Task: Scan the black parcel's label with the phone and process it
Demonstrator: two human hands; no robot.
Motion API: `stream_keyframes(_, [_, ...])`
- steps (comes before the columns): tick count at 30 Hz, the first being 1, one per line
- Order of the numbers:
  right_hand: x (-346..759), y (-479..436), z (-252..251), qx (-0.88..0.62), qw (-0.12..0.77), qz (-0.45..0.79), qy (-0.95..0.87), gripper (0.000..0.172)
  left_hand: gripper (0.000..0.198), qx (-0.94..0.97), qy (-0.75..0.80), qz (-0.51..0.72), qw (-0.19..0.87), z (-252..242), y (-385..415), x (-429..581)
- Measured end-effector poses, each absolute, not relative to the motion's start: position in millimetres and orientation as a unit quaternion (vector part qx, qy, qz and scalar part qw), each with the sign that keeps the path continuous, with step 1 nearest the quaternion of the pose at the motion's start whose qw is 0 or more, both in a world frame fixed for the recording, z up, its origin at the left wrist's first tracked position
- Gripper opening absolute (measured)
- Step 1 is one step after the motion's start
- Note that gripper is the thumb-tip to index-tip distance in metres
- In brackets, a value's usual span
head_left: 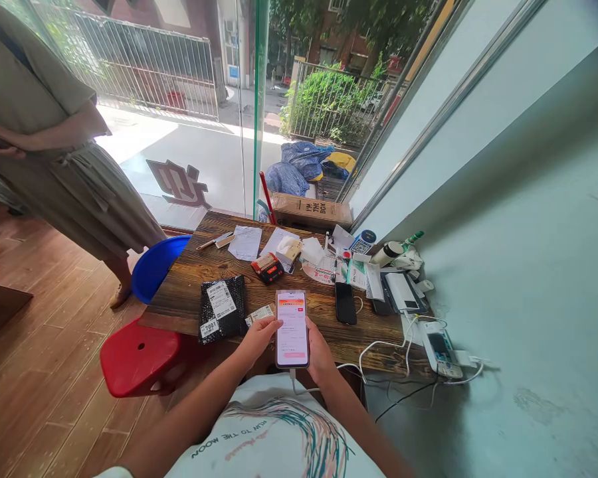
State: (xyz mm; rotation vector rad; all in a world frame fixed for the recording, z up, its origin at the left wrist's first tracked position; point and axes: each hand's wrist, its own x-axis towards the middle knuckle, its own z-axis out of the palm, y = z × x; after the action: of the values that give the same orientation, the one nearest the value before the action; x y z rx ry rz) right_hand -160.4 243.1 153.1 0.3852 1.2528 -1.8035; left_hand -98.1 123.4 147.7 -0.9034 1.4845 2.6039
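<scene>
A smartphone (292, 338) with a lit white and orange screen is held upright between my two hands, a white cable plugged into its lower end. My left hand (262, 335) grips its left edge, the thumb lying over the screen. Along the right edge, my right hand (319, 352) is closed round the phone, its fingers mostly hidden behind. Just left of the phone lies a black bubble-wrap parcel (235, 299) with white labels, and a small labelled packet (259, 315) sits partly behind my left hand. A second, dark phone (345, 303) rests to the right.
The wooden table (179, 292) also carries an orange and black device (268, 267), papers (246, 243), and a power strip (441, 350) with tangled cables. A red stool (134, 358) and a blue tub (159, 265) stand left. Another person (54, 119) stands at the far left.
</scene>
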Motion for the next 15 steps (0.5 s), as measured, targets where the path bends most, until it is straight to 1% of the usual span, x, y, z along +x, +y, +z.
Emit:
stream_keyframes(3, [-160, 243, 152, 0.155, 0.438, -0.729, 0.503, 0.037, 0.054, -0.286, 0.484, 0.827, 0.008, 144, 123, -96])
stream_keyframes(7, [-161, 244, 147, 0.145, 0.43, -0.735, 0.504, 0.038, 0.035, -0.275, 0.511, 0.814, 0.008, 142, 123, -94])
stream_keyframes(10, [-161, 244, 143, 0.148, 0.431, -0.732, 0.506, 0.039, 0.04, -0.264, 0.535, 0.803, -0.006, 143, 120, -96])
stream_keyframes(12, [-161, 244, 143, 0.152, 0.43, -0.731, 0.507, 0.042, 0.038, -0.282, 0.536, 0.796, -0.024, 146, 117, -101])
stream_keyframes(15, [-159, 244, 146, 0.151, 0.43, -0.733, 0.505, 0.048, 0.051, -0.32, 0.535, 0.781, -0.036, 148, 110, -111])
